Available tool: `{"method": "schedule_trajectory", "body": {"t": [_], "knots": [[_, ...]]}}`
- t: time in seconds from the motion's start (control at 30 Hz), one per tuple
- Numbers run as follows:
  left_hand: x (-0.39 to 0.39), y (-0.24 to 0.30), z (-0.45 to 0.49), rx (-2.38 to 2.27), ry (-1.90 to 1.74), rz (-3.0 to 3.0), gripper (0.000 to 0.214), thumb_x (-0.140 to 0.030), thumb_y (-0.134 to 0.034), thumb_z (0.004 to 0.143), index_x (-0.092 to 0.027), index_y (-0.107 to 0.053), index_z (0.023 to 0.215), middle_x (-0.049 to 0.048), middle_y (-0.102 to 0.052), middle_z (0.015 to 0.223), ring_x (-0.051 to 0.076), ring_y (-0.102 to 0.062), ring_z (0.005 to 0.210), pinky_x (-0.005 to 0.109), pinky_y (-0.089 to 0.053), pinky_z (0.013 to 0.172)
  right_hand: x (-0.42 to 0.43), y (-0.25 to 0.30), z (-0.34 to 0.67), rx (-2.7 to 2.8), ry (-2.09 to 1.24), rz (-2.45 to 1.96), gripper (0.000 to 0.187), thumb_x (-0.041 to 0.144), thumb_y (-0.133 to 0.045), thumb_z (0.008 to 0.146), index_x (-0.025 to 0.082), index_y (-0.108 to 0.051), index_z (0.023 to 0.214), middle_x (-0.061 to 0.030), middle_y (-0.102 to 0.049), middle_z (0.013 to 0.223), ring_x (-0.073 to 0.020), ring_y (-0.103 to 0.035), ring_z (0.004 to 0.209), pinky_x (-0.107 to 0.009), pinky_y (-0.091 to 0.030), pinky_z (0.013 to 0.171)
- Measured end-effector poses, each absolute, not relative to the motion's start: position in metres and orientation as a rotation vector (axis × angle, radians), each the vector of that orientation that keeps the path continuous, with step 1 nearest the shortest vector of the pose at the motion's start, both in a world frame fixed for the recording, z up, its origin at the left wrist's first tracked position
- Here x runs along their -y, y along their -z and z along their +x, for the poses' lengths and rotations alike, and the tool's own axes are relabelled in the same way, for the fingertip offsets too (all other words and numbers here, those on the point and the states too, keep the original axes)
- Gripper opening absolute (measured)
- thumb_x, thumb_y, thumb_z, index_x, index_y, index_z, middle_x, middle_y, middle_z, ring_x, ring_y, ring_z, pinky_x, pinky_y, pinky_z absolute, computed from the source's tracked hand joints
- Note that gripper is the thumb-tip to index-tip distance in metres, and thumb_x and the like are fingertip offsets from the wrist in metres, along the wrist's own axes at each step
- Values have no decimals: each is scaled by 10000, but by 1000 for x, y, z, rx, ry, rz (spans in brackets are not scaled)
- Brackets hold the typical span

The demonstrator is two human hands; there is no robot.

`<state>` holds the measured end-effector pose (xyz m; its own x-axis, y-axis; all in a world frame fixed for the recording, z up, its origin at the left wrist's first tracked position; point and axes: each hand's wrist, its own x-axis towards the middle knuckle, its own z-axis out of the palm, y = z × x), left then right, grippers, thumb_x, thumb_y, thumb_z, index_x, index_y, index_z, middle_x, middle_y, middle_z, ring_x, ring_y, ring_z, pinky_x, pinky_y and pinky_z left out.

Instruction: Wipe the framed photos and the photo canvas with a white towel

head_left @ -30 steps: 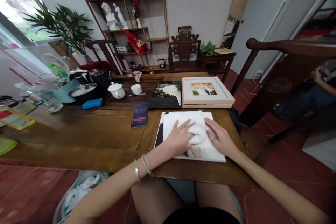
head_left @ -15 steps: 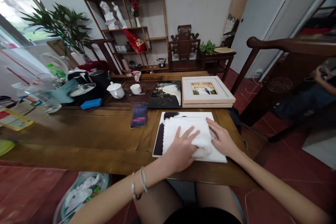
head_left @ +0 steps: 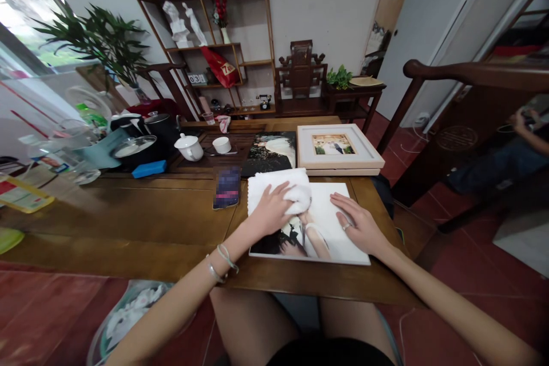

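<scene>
A photo panel (head_left: 317, 240) with a wedding picture and a white border lies flat near the table's front edge. My left hand (head_left: 272, 210) grips a white cloth (head_left: 278, 182), its fingers over the bunched part. The cloth covers the panel's upper left and reaches past its top edge. Resting flat on the panel's right side is my right hand (head_left: 358, 223), fingers stretched out, a ring on one finger.
Behind the panel lie a dark photo panel (head_left: 272, 148) and a framed photo (head_left: 341, 151). A phone (head_left: 226, 187), blue sponge (head_left: 149, 169), lidded white bowl (head_left: 189, 147) and small white cup (head_left: 222, 144) are to the left. A bin (head_left: 103, 331) stands below.
My left hand has slid the cloth up and left, baring the picture's lower and middle parts. My right hand stays on the panel's right side, slightly shifted and now flatter.
</scene>
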<state>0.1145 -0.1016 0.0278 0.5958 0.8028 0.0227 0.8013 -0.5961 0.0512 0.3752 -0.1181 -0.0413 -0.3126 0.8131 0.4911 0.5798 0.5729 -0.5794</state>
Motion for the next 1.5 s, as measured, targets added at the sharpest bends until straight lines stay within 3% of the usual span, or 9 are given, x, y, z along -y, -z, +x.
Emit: {"method": "schedule_trajectory", "body": {"t": [0.13, 0.27, 0.53, 0.67, 0.87, 1.17, 1.4, 1.5], "knots": [[154, -26, 127, -1141, 2, 2892, 265, -310, -566, 857, -195, -691, 1061, 96, -316, 1528, 324, -213, 1426, 595, -218, 1108, 118, 41, 374, 2010, -391, -1101, 360, 241, -465, 898, 216, -602, 1230, -102, -596, 1290, -266, -499, 1249, -525, -407, 1052], [190, -29, 129, -917, 13, 2945, 300, -319, -605, 823, -211, -678, 1094, 79, -265, 1551, 327, -185, 1435, 580, -206, 1120, 118, 41, 375, 2012, -403, -1096, 358, 246, -464, 900, 222, -606, 1228, -97, -601, 1286, -266, -496, 1252, -521, -405, 1056], [108, -30, 99, -1151, -73, 2818, 282, -254, -552, 870, -183, -665, 1119, 146, -426, 1458, 276, -327, 1388, 539, -237, 1125, 117, 43, 376, 2018, -398, -1092, 355, 245, -470, 899, 223, -602, 1228, -99, -602, 1284, -263, -490, 1259, -531, -397, 1058], [76, -23, 88, -1224, -165, 2807, 281, -243, -540, 879, -159, -664, 1116, 175, -424, 1451, 272, -333, 1384, 540, -227, 1127, 117, 42, 376, 2012, -416, -1099, 357, 251, -467, 901, 215, -602, 1229, -105, -596, 1292, -258, -495, 1256, -520, -396, 1060], [82, -13, 85, -1226, -281, 2811, 303, -231, -536, 872, -172, -656, 1143, 147, -443, 1444, 261, -344, 1376, 515, -202, 1145, 115, 43, 378, 2015, -465, -1093, 370, 260, -457, 911, 239, -584, 1258, -88, -565, 1334, -254, -458, 1290, -528, -365, 1079], [110, -26, 88, -1269, -165, 2783, 319, -275, -532, 886, -164, -653, 1159, 164, -426, 1454, 256, -286, 1410, 536, -203, 1137, 114, 46, 377, 1990, -454, -1099, 359, 279, -476, 900, 256, -608, 1234, -81, -595, 1296, -259, -491, 1260, -527, -391, 1060], [177, -30, 94, -1028, -124, 2781, 320, -237, -556, 842, -226, -660, 1145, 51, -344, 1517, 272, -235, 1430, 559, -152, 1156, 115, 46, 377, 2007, -445, -1101, 366, 270, -467, 906, 242, -593, 1249, -88, -579, 1315, -256, -470, 1278, -530, -375, 1071], [177, -27, 92, -1039, -139, 2784, 307, -232, -556, 835, -215, -674, 1118, 50, -354, 1512, 272, -243, 1427, 556, -156, 1157, 116, 45, 377, 2011, -447, -1098, 363, 266, -463, 910, 243, -592, 1248, -88, -577, 1316, -253, -466, 1281, -529, -374, 1072]]}}
